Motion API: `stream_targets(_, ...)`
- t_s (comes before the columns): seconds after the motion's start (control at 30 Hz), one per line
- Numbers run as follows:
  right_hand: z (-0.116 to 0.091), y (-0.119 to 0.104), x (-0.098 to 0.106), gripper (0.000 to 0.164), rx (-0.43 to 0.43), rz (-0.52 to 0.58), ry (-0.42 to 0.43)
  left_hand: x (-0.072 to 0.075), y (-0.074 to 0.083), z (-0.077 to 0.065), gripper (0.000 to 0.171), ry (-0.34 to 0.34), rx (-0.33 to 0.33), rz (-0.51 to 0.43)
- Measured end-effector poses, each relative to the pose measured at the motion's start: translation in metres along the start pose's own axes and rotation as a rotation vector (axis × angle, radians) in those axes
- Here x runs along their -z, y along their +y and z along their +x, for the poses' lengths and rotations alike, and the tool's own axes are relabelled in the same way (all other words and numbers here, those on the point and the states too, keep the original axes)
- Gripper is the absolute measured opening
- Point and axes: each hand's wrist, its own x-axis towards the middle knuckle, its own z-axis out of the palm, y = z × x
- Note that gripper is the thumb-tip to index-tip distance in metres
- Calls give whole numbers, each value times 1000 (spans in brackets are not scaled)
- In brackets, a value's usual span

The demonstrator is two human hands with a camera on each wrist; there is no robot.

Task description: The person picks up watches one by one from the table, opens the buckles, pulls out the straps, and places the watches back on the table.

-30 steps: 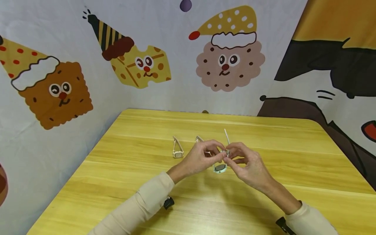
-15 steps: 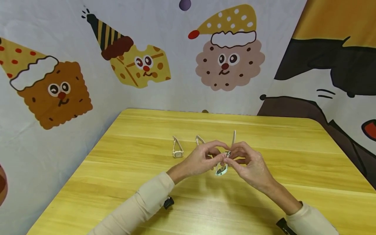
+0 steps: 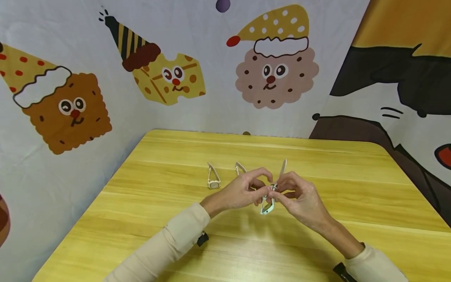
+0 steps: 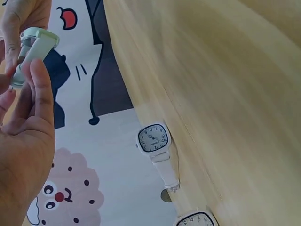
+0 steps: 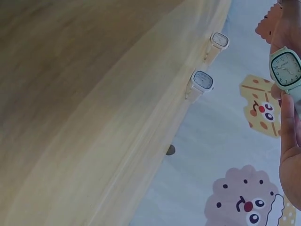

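Both hands meet over the table at a pale mint-green wristwatch (image 3: 267, 209), its case hanging below the fingers and one loose strap end (image 3: 283, 167) sticking up behind them. My left hand (image 3: 243, 190) pinches the strap near the buckle between thumb and fingers. From the other side, my right hand (image 3: 300, 198) pinches the strap at the same spot. Fingers cover most of the buckle area. The watch's squarish dial (image 5: 285, 68) shows in the right wrist view, and the strap forms a loop in the left wrist view.
On the wooden table (image 3: 158, 219) stand two more watches, straps buckled in loops: a cream watch (image 3: 213, 184) at left and a whitish watch (image 4: 153, 138), partly hidden behind my left hand in the head view. A cartoon-printed cloth (image 3: 218, 109) hangs behind.
The strap's free end has swung to the right and leans over. The watch case has turned and dropped slightly. Both hands keep their pinch in nearly the same place.
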Motion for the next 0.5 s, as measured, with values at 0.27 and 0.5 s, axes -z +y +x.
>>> stream_targets(0.27, -1, 0, 0, 40, 0, -39, 24, -4, -1, 0, 7, 34, 9, -29)
stream_targets(0.5, -2, 2, -1, 57, 47, -105, 27, -2, -1, 3, 9, 44, 12, -18)
